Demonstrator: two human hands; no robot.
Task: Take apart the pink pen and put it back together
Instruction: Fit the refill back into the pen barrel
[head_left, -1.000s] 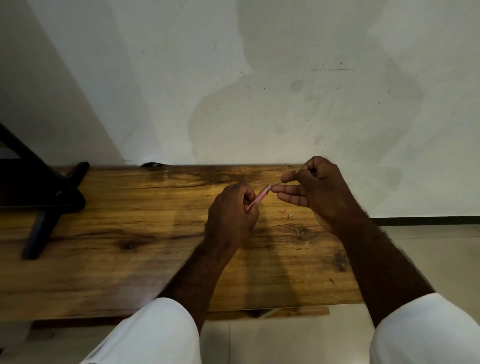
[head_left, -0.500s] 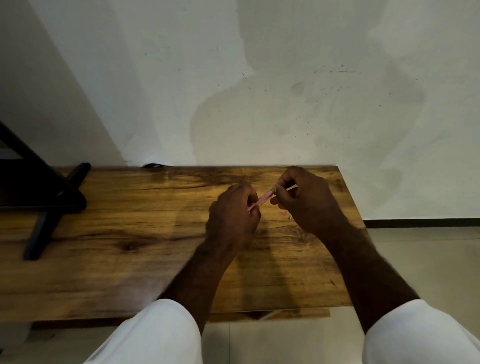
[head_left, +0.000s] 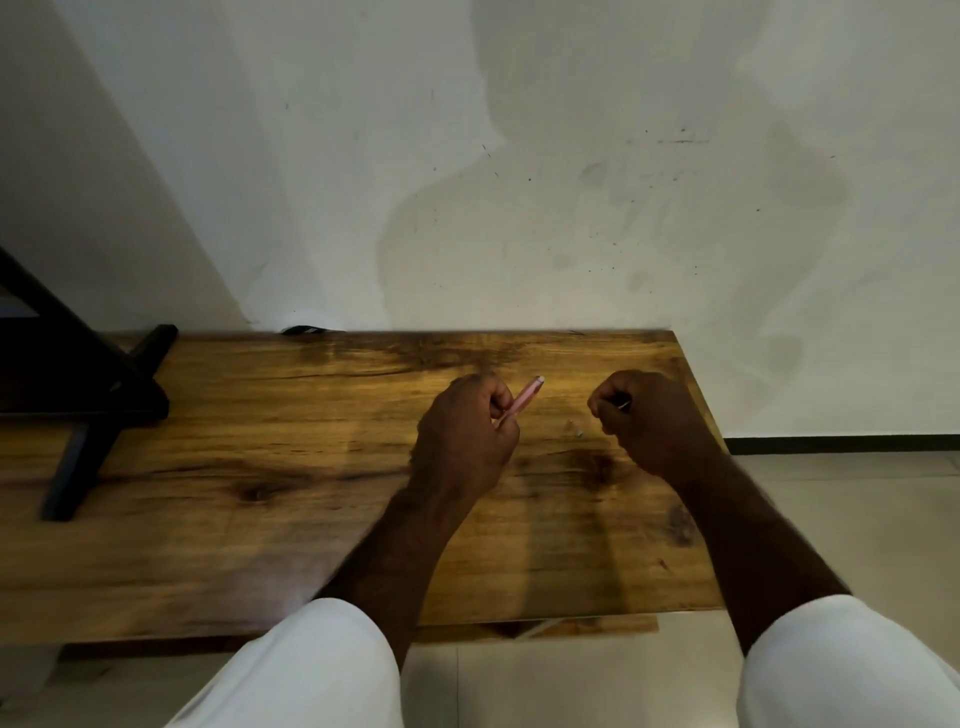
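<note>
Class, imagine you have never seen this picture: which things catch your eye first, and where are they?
The left hand, above the middle of the wooden table, holds the pink pen slanting up to the right. The right hand is closed beside it, apart from the pen, pinching something thin, too small to identify. A black stand sits at the table's left end.

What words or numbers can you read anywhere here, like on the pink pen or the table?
None can be read.
Pink pen, held in the left hand: no print shows on its barrel.
Small thin part in the right hand: too small to tell.
Wooden table: only wood grain, no label.
Wall: only stains and specks, no sign.
</note>
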